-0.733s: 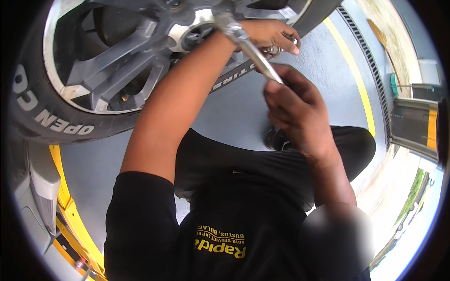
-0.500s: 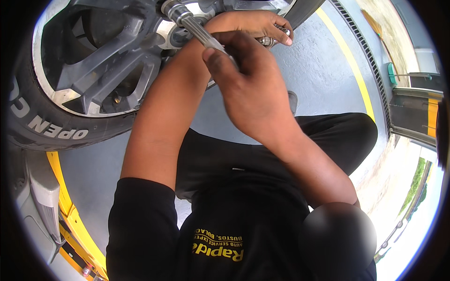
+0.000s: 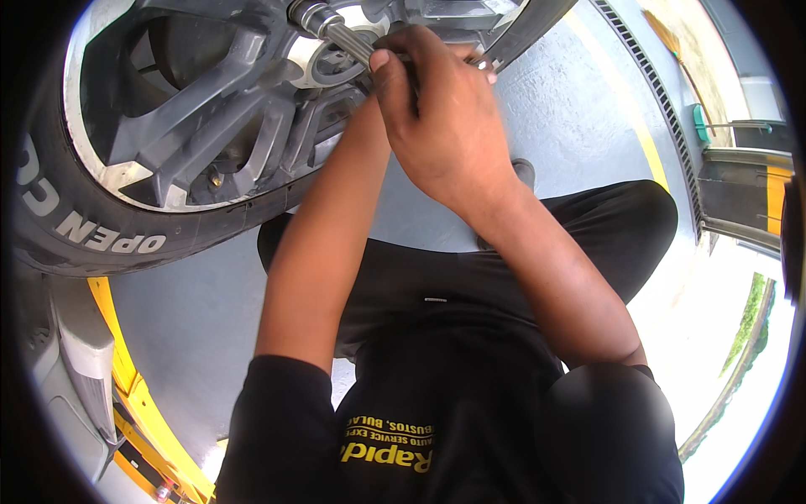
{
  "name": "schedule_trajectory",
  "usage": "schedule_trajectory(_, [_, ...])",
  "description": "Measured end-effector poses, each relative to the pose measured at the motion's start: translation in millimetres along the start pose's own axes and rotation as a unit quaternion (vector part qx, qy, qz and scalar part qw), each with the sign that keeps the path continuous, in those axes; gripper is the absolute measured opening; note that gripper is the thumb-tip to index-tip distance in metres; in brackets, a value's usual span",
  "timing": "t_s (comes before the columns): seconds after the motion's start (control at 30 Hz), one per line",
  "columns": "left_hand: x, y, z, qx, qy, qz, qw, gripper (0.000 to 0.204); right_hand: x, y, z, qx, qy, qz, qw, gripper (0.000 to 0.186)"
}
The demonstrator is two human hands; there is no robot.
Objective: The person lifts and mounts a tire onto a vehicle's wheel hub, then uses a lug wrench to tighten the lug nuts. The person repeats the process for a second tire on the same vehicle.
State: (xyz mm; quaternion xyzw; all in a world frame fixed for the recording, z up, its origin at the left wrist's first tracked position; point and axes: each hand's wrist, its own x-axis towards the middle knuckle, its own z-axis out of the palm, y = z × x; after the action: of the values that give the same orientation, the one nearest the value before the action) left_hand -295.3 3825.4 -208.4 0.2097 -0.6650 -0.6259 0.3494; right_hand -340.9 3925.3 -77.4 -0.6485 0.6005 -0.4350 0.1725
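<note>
Hands, two, bare. Right hand (image 3: pixel 449 118): closed around the shaft of a metal socket tool (image 3: pixel 348 40), and nearer its visible end. Left hand (image 3: pixel 467 52): mostly hidden behind the right; cannot tell its grip; small shiny piece (image 3: pixel 483 65) at its fingertips. Socket tool: up and left of the right hand, long axis slanting to upper left, socket end at the grey-spoked wheel (image 3: pixel 185 99), beside the hub. Around it: black tyre (image 3: pixel 201 241), blue-grey floor (image 3: pixel 189 315), yellow frame (image 3: pixel 123 357) lower left. Containers: none identifiable.
</note>
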Motion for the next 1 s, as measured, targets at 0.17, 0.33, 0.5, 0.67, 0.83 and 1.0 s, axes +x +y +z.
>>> schedule_trajectory(0.17, [-124,-24,23,-0.475,0.090,-0.338,0.808,0.039,-8,20,5,0.069,0.043,0.038,0.996,0.021])
schedule_trajectory(0.33, [-161,-119,51,-0.293,0.163,-0.486,0.807,0.013,-3,-6,-12,0.086,0.003,0.112,0.990,0.022])
schedule_trajectory(0.5, [-152,-246,66,-0.149,0.145,-0.548,0.810,0.012,3,-7,-21,0.147,-0.055,0.166,0.974,0.033])
schedule_trajectory(0.67, [-117,-259,85,-0.015,0.171,-0.520,0.836,0.015,1,9,-22,0.051,-0.050,0.017,0.997,0.031])
schedule_trajectory(0.83, [-112,-270,93,0.037,0.186,-0.505,0.842,0.019,1,-2,-20,-0.021,-0.076,0.000,0.997,0.029])
schedule_trajectory(1.0, [-118,-263,92,0.070,0.189,-0.484,0.851,0.024,2,-4,-21,-0.009,-0.072,-0.016,0.997,0.027])
